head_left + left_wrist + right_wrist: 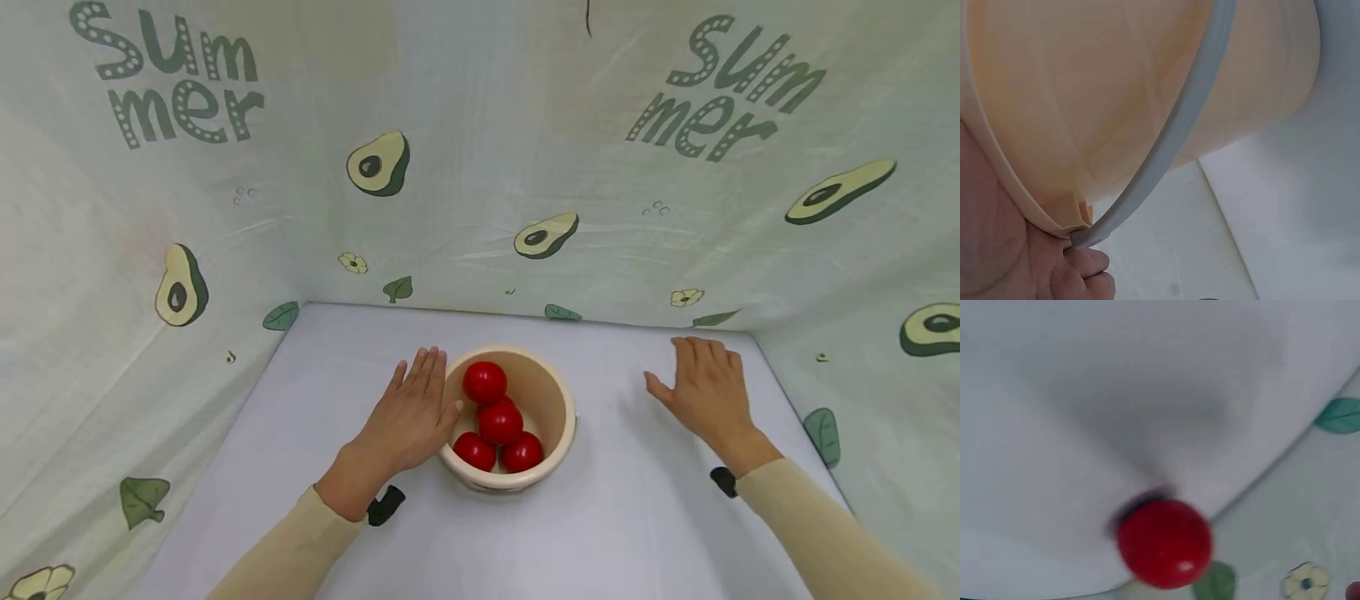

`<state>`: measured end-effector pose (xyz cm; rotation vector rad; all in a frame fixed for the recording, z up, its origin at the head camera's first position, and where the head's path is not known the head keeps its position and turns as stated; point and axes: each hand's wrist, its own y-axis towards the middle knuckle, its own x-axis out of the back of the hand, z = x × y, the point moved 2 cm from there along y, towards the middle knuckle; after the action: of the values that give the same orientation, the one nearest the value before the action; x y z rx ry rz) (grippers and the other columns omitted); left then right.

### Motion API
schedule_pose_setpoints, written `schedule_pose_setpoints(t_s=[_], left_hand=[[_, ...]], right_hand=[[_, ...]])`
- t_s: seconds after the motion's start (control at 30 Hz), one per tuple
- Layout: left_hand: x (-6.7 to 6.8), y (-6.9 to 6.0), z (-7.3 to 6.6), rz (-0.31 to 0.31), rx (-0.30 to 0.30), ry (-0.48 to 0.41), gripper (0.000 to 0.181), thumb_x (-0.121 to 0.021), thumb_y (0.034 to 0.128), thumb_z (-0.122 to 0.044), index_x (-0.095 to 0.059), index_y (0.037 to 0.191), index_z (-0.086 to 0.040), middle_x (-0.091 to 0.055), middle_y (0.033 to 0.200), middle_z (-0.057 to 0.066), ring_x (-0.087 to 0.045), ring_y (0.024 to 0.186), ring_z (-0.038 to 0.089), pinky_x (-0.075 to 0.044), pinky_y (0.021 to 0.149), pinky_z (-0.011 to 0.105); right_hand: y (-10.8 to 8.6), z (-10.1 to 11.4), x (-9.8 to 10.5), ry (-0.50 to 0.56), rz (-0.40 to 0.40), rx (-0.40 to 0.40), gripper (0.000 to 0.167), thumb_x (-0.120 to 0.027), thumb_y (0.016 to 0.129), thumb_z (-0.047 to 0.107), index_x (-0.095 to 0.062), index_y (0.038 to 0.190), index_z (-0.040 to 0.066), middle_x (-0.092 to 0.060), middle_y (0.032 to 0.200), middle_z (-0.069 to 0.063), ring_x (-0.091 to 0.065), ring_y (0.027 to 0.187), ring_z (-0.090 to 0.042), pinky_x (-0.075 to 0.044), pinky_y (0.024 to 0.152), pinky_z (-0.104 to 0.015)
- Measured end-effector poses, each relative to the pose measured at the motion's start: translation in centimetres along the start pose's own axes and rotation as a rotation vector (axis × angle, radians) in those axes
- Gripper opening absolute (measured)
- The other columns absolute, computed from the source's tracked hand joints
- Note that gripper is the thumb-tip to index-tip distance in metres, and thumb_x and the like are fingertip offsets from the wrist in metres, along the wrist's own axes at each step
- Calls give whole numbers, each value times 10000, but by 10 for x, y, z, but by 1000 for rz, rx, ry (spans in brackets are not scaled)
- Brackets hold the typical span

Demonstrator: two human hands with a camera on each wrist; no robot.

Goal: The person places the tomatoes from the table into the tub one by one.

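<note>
A beige bucket (558,392) with several glossy red balls (500,423) inside stands at the table's middle. My left hand (408,421) rests against the bucket's left side, fingers straight and together, thumb over the rim. In the left wrist view its palm (991,231) touches the rim beside the grey handle (1166,137), which hangs down. Over the table at the right is my right hand (708,387), its thumb spread and nothing seen in its grasp. The right wrist view has another red ball (1165,544), blurred, by the table's back edge; the head view hides it behind the hand.
The white table (607,517) is bounded by pale fabric (465,108) with avocado prints at the back and both sides. Dark wrist straps (386,505) show on both arms.
</note>
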<state>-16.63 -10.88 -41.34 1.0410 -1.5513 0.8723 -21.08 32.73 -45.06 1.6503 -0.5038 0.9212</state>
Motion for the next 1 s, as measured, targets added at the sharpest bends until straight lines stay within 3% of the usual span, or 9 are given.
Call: schedule_pose_setpoints(t_s=[0.17, 0.3, 0.63, 1.0], left_hand=[[-1, -1, 2, -8, 5, -4, 797, -429, 1095, -463, -193, 1655, 52, -205, 1740, 215, -142, 1636, 389, -123, 1324, 571], [-3, -3, 3, -2, 3, -14, 803, -432, 1093, -465, -186, 1656, 52, -200, 1741, 215, -134, 1636, 391, -123, 1323, 572], [-4, -3, 2, 5, 7, -28, 804, -429, 1093, -469, -186, 1658, 49, -201, 1743, 208, -137, 1638, 385, -121, 1324, 569], [-5, 1, 0, 5, -4, -26, 796, -414, 1096, -468, -177, 1663, 38, -214, 1742, 202, -136, 1639, 376, -125, 1326, 560]], right_hand=[[-30, -54, -9, -67, 247, -206, 723, -797, 835, 382, -495, 1228, -145, -541, 1164, -371, -466, 1072, -549, -429, 846, -701], [-44, -75, -15, -73, 325, -253, 705, -845, 817, 381, -475, 1127, -133, -522, 1068, -368, -460, 983, -541, -416, 786, -688], [-57, -86, -32, -117, 437, -252, 757, -838, 833, 450, -483, 1119, -155, -530, 1063, -388, -458, 996, -546, -422, 801, -698], [-64, -91, -40, -101, 549, -438, 768, -713, 909, 529, -452, 1020, -185, -508, 994, -394, -426, 955, -545, -406, 796, -687]])
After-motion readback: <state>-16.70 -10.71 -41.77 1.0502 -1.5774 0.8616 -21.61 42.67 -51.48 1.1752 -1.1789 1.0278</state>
